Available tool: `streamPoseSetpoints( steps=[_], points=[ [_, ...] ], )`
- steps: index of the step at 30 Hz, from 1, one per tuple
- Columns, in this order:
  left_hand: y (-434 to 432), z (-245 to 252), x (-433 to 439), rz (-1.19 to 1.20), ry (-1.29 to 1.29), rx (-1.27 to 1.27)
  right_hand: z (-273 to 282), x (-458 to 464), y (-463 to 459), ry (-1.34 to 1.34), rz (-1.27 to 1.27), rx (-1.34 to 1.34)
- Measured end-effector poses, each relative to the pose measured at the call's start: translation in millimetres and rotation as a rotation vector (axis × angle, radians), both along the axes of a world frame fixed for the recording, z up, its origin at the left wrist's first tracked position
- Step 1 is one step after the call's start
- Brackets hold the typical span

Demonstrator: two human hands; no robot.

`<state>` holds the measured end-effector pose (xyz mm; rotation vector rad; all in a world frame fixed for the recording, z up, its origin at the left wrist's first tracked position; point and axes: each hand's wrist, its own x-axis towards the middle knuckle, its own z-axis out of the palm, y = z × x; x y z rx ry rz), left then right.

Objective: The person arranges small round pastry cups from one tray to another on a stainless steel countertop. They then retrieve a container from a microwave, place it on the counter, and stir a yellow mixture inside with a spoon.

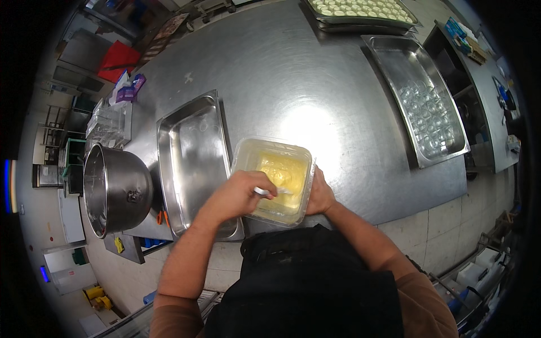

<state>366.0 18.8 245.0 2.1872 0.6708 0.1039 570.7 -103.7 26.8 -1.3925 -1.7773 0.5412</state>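
A clear square plastic tub [249, 154] holds a thick yellow cream [281, 171] and is tilted at the front edge of the steel table. My left hand [245, 192] reaches over the tub's near left side, closed around the white handle of a utensil [263, 192] whose far end lies in the cream. Against the tub's right wall rests my right hand [320, 192], steadying it; part of its fingers is hidden behind the wall. Just left of the tub lies an empty deep steel pan [194, 148].
A steel mixing bowl [127, 190] lies on its side at the left, near orange-handled scissors [162, 218]. To the right, a steel pan [393, 59] holds several small clear glasses [429, 116]. Stacked trays [363, 19] with many pale-filled cups stand at the far edge.
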Motion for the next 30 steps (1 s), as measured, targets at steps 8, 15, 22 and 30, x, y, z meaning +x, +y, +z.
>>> streamPoseSetpoints(
  steps=[8, 15, 22, 30],
  points=[
    [3, -2, -1, -0.036, -0.008, 0.024, -1, 0, 2, -0.043, 0.009, 0.071],
    [4, -5, -5, -0.013, -0.079, 0.137, -4, -1, 2, -0.029, 0.018, 0.075],
    [1, -5, -7, 0.063, -0.048, 0.226, -20, -1, -5, -0.046, -0.01, -0.025],
    [7, 3, 0, 0.066, 0.069, 0.22, -24, -1, -2, -0.047, 0.015, -0.036]
  ],
)
